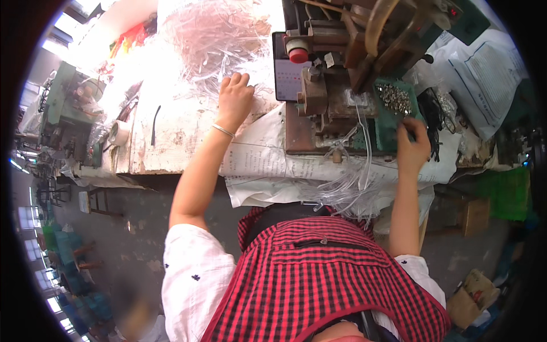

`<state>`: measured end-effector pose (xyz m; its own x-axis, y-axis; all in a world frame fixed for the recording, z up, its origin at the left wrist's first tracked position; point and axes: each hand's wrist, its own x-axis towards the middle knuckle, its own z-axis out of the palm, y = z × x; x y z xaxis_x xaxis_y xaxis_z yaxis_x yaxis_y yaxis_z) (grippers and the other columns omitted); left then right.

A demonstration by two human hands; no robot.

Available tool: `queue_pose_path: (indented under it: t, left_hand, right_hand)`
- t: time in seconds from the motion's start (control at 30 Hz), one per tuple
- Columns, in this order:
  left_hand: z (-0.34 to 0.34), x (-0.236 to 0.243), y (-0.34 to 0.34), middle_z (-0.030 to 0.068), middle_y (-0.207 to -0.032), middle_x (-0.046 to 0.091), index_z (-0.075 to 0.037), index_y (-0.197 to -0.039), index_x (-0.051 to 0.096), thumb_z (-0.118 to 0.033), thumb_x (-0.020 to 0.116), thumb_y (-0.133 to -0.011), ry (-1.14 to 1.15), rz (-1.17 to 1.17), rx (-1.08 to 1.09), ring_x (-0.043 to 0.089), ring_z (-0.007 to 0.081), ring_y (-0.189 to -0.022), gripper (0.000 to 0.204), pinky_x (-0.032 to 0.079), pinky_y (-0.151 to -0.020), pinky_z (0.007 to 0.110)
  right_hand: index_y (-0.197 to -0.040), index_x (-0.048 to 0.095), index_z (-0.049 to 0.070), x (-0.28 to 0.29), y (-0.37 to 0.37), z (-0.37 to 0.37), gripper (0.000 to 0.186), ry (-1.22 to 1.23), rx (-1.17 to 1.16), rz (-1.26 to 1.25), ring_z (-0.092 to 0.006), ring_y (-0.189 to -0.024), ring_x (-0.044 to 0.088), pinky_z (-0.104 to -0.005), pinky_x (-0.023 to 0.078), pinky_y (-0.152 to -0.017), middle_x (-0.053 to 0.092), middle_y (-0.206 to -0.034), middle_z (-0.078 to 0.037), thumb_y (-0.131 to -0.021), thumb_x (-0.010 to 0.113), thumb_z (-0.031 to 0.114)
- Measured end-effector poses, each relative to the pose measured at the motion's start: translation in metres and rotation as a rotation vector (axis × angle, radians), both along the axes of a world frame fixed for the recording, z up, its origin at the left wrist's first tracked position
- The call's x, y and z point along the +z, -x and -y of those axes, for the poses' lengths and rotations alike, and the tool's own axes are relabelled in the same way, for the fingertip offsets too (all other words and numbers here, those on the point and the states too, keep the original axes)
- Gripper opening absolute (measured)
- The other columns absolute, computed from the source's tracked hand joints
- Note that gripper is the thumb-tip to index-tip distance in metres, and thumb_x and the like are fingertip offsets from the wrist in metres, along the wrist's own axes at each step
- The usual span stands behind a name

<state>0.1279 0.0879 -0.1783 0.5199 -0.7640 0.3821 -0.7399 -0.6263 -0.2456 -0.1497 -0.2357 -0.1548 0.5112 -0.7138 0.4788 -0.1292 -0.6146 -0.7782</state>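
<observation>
My left hand (236,102), a bangle at its wrist, is closed at the near edge of a heap of clear plastic strips (219,40). Whatever its fingers hold is hidden. At the near right of a green tray (388,132), my right hand (415,148) has its thumb and fingers curled together. What lies between those fingertips is too small to make out. Small shiny metal pieces (394,99) fill the far part of the tray. Between my hands stands a brown metal bench press (336,102), with clear strips (363,131) running from it over the table's front edge.
A phone (285,77) leans beside the press, near a red knob (298,55). Black cords (436,119) and a white plastic sack (484,74) lie right of the tray. Farther left are a thin black strip (155,125) and a tape roll (119,133). A stool (99,202) stands on the floor.
</observation>
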Motion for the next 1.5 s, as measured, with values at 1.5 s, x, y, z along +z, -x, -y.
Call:
queue_pose_path:
  t: [1.5]
  left_hand:
    - [0.101, 0.106, 0.16, 0.0065, -0.092, 0.072, -0.008, -0.092, 0.068, -0.01, 0.086, -0.072, 0.72, 0.022, -0.836, 0.06, 0.0114, -0.056, 0.026, 0.048, -0.049, 0.025]
  right_hand:
    - [-0.109, 0.071, 0.007, 0.004, -0.004, -0.009, 0.029, 0.153, 0.171, -0.201, -0.0349, -0.103, 0.069, -0.0402, 0.053, -0.089, 0.072, -0.107, -0.016, -0.087, 0.052, -0.001]
